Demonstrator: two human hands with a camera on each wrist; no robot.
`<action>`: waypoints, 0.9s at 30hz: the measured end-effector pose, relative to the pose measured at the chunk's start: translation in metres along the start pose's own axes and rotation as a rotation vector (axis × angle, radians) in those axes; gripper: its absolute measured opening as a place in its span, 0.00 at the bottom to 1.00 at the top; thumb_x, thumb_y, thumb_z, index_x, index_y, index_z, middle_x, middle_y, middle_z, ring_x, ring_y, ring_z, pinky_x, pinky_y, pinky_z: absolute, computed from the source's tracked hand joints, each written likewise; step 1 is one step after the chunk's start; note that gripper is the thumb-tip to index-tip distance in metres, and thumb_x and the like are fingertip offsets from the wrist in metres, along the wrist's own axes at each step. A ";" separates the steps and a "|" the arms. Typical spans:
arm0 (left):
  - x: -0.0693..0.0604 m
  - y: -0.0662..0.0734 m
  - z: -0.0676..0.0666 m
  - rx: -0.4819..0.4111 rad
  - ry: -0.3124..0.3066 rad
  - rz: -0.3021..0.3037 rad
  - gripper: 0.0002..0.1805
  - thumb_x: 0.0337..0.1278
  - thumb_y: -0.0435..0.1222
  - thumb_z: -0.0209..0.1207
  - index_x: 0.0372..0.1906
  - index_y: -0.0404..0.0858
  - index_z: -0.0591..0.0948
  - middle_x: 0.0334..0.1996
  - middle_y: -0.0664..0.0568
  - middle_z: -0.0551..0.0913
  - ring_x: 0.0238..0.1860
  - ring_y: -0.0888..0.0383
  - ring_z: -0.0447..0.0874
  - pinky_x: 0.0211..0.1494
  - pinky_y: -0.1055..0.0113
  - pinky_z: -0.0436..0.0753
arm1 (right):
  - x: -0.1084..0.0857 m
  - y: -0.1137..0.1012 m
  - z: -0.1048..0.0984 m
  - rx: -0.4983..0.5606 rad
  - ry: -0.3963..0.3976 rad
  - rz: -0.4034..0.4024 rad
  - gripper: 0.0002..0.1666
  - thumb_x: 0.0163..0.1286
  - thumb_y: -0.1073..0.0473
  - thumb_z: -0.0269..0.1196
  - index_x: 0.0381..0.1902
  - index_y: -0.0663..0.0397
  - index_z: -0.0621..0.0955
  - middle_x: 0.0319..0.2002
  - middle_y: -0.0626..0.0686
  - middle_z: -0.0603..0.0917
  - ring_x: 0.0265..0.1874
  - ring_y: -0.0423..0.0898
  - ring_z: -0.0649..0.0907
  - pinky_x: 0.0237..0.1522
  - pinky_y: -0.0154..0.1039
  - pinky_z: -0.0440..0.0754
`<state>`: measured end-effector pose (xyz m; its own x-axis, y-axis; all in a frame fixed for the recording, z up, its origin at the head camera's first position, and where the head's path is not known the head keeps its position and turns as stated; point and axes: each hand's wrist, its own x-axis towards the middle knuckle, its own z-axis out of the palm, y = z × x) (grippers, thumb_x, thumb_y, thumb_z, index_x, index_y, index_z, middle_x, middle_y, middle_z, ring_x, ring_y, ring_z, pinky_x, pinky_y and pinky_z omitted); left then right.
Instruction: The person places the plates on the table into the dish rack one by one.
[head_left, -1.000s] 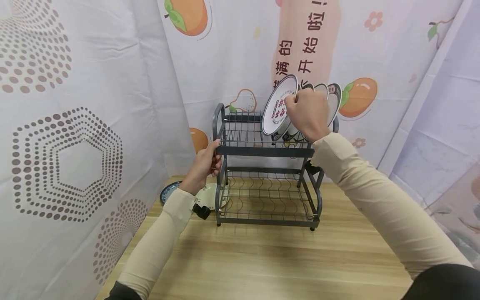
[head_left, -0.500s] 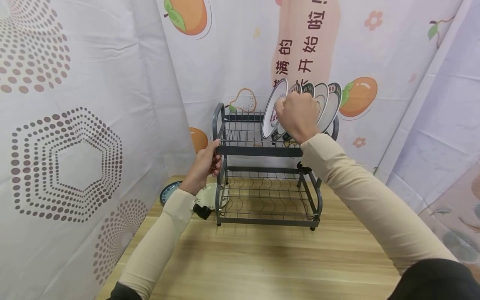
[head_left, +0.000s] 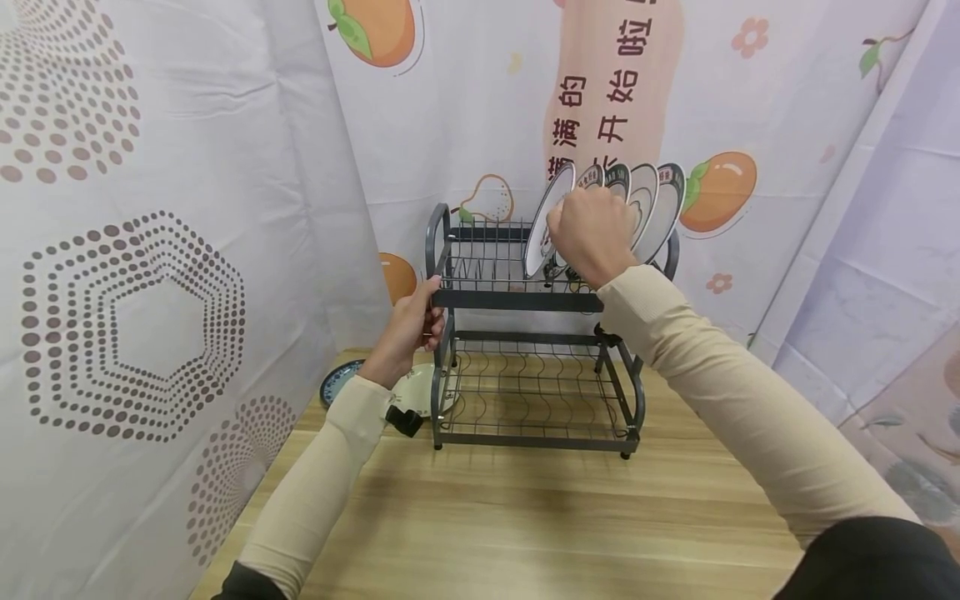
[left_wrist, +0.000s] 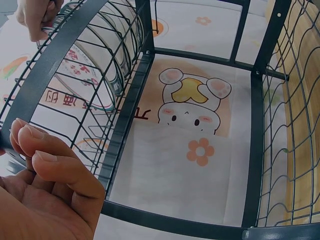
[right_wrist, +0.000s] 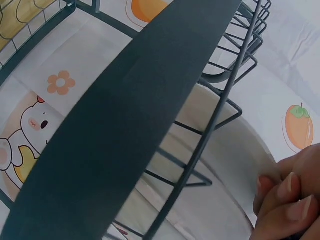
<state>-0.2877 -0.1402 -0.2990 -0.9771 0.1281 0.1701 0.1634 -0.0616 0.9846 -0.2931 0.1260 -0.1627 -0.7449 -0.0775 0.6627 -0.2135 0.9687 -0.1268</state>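
A two-tier dark grey dish rack stands on the table. My left hand grips the upper tier's left front corner, thumb on the rail and fingers curled below. At the upper tier my right hand pinches the edge of a white plate with a dark rim and red print. That plate leans in the wire slots, left of several other plates standing in a row. The right wrist view shows my curled fingers at the rim of the pale plate. My right hand hides part of the row.
On the table, left of the rack and partly behind my left hand, lie a blue-patterned plate and a cream plate. Printed cloth hangs close behind the rack and along the left side. The lower tier shows bare wavy wires.
My right hand has shifted left and slightly down with the plate, which has turned more edge-on and sits lower in the upper tier. The left hand stays on the dish rack.
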 end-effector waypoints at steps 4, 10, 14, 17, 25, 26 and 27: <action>-0.001 0.001 0.001 0.002 -0.002 0.001 0.32 0.71 0.64 0.52 0.24 0.40 0.69 0.16 0.54 0.71 0.15 0.60 0.67 0.19 0.70 0.67 | 0.000 0.000 -0.004 -0.045 -0.084 0.016 0.21 0.71 0.58 0.45 0.16 0.53 0.67 0.20 0.55 0.71 0.21 0.54 0.73 0.22 0.49 0.71; -0.002 0.001 0.000 0.003 -0.008 -0.010 0.33 0.70 0.65 0.53 0.24 0.40 0.69 0.16 0.54 0.71 0.15 0.60 0.67 0.19 0.70 0.68 | -0.002 -0.006 -0.008 -0.135 -0.173 0.028 0.21 0.76 0.55 0.46 0.22 0.56 0.71 0.27 0.60 0.75 0.26 0.58 0.77 0.30 0.57 0.80; 0.000 0.001 0.000 0.003 -0.005 -0.008 0.33 0.70 0.65 0.53 0.24 0.41 0.69 0.15 0.54 0.71 0.15 0.60 0.67 0.19 0.69 0.67 | -0.004 -0.008 -0.010 -0.147 -0.164 0.009 0.23 0.77 0.55 0.46 0.23 0.58 0.74 0.29 0.61 0.76 0.28 0.60 0.78 0.32 0.59 0.80; 0.000 0.002 0.000 0.001 0.001 -0.004 0.33 0.69 0.65 0.53 0.24 0.41 0.69 0.15 0.54 0.71 0.15 0.60 0.66 0.18 0.69 0.67 | -0.006 -0.007 -0.011 -0.140 -0.141 -0.014 0.25 0.78 0.54 0.45 0.21 0.57 0.73 0.27 0.61 0.76 0.26 0.59 0.77 0.30 0.58 0.79; 0.000 0.001 -0.001 0.005 -0.005 -0.014 0.33 0.69 0.65 0.53 0.24 0.40 0.69 0.15 0.54 0.71 0.14 0.60 0.67 0.19 0.69 0.68 | -0.011 0.003 -0.012 -0.052 -0.132 -0.008 0.37 0.81 0.39 0.40 0.13 0.51 0.68 0.15 0.53 0.70 0.20 0.54 0.74 0.22 0.50 0.73; 0.000 0.001 -0.001 0.004 -0.007 -0.016 0.33 0.70 0.65 0.53 0.24 0.40 0.69 0.15 0.54 0.71 0.14 0.60 0.67 0.19 0.68 0.68 | -0.012 0.005 -0.011 -0.038 -0.127 -0.009 0.38 0.81 0.38 0.39 0.13 0.51 0.68 0.15 0.53 0.69 0.20 0.53 0.74 0.21 0.49 0.72; -0.001 0.001 -0.002 0.003 -0.007 -0.018 0.33 0.70 0.65 0.54 0.24 0.40 0.68 0.15 0.54 0.71 0.14 0.60 0.67 0.19 0.68 0.68 | -0.013 0.007 -0.010 -0.022 -0.118 -0.012 0.38 0.80 0.38 0.38 0.13 0.51 0.67 0.15 0.52 0.69 0.20 0.53 0.73 0.21 0.48 0.71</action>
<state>-0.2872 -0.1419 -0.2979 -0.9788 0.1360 0.1530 0.1465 -0.0563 0.9876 -0.2783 0.1357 -0.1644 -0.8121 -0.1151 0.5721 -0.2096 0.9725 -0.1020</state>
